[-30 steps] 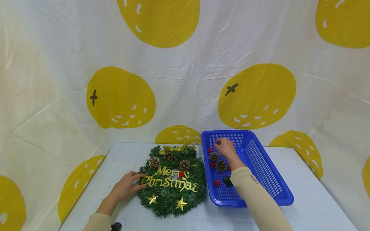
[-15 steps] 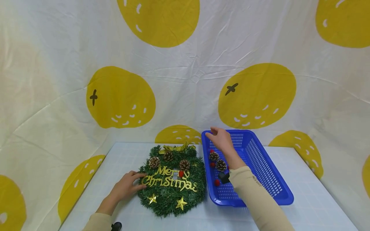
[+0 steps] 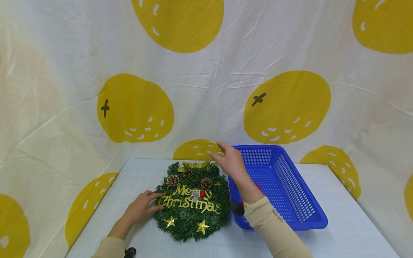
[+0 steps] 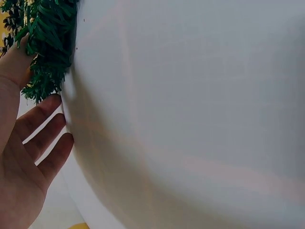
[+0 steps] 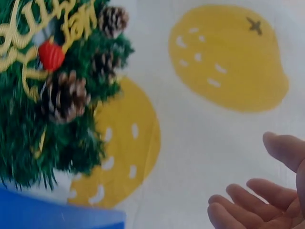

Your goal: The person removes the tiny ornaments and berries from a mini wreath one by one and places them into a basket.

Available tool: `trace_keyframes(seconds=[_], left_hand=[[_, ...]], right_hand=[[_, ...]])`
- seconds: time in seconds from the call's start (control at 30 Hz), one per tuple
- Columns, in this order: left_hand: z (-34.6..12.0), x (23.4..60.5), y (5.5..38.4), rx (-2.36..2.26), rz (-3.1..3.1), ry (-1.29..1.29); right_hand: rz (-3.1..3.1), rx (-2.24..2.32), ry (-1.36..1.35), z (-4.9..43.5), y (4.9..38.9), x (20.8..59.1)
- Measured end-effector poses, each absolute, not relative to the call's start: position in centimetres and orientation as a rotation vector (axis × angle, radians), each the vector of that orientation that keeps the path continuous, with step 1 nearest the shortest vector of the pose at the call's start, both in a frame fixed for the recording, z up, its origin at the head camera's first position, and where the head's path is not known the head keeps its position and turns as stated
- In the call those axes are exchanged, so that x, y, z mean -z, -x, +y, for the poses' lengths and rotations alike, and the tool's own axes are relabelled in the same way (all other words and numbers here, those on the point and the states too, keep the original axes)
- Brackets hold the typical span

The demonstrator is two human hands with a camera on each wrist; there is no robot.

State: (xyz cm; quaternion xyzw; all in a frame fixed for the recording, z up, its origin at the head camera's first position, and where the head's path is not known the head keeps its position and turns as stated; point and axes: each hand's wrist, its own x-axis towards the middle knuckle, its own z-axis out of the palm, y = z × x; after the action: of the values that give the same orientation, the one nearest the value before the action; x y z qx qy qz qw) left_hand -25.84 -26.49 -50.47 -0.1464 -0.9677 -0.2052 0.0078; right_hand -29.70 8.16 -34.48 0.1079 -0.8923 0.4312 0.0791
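Note:
A green Christmas wreath (image 3: 184, 216) lies on the table, with gold "Merry Christmas" lettering (image 3: 190, 203), gold stars (image 3: 202, 227), several pine cones (image 3: 205, 184) and a red ball (image 3: 202, 194). At its left edge my left hand (image 3: 140, 207) rests with fingers spread, touching the greenery. The left wrist view has its fairly straight fingers (image 4: 55, 155) against the tabletop. My right hand (image 3: 230, 162) is in the air between the wreath's upper right and the basket. In the right wrist view that hand (image 5: 259, 202) has its thumb and fingers apart, with nothing visible between them.
To the right of the wreath stands a blue plastic basket (image 3: 298, 193). Red balls (image 3: 257, 187) show in it, partly hidden by my right forearm. Behind the white table (image 3: 142, 172) hangs a curtain (image 3: 206, 107) with yellow fruit prints.
My right hand has risen out of the basket and moved left toward the wreath's top, its fingers spreading. The left hand has stayed in place.

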Motion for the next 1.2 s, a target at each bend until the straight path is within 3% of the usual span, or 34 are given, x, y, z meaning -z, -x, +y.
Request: trace_keyframes(seconds=[0.67,1.2], left_hand=[[-26.5,50.6,25.9,0.639,-3.031,0.443],[-26.4,50.5,25.8,0.654,-3.034,0.419]], right_hand=[[-2.688,-1.268,-0.403,3.5,27.2,38.4],[-2.745,-1.23,-0.577,0.1,27.2,41.5]])
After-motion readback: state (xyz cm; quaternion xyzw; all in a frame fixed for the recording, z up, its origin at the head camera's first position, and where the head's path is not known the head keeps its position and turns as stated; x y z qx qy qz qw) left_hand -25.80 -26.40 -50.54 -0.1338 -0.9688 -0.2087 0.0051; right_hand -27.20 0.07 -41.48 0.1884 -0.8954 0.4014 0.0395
